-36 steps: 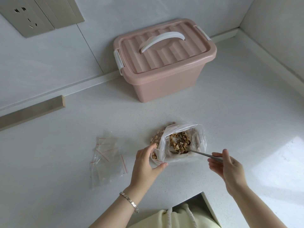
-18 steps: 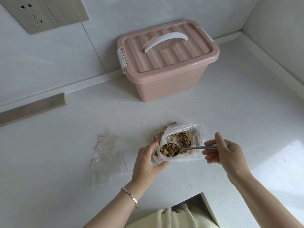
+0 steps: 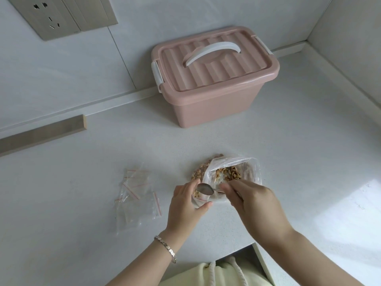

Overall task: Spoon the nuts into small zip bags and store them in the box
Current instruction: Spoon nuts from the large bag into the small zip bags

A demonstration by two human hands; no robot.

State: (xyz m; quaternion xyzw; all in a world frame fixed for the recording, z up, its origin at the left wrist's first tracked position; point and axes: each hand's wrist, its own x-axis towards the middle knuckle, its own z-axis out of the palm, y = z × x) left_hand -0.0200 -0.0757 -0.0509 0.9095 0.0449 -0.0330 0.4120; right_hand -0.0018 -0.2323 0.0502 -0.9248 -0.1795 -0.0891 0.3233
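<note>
Nuts [image 3: 228,175] sit in open clear bag [image 3: 254,172], middle of table [image 3: 299,157]. Left hand [image 3: 185,205] grip pinches small zip bag [image 3: 199,201] just beside it, mouth held open for spoon [image 3: 205,189]. Right hand [image 3: 254,203] grip clamped on spoon handle, bowl tipped there. Box [image 3: 214,79] far, lidded.

Box [image 3: 214,79] at back of counter [image 3: 288,141], against wall. Nut bag [image 3: 233,172] in front of box. Pile of zip bags [image 3: 136,193] left of nut bag, apart. Spoon [image 3: 205,189] between left hand [image 3: 185,205] and right hand [image 3: 253,203], at nut bag's near-left edge.
</note>
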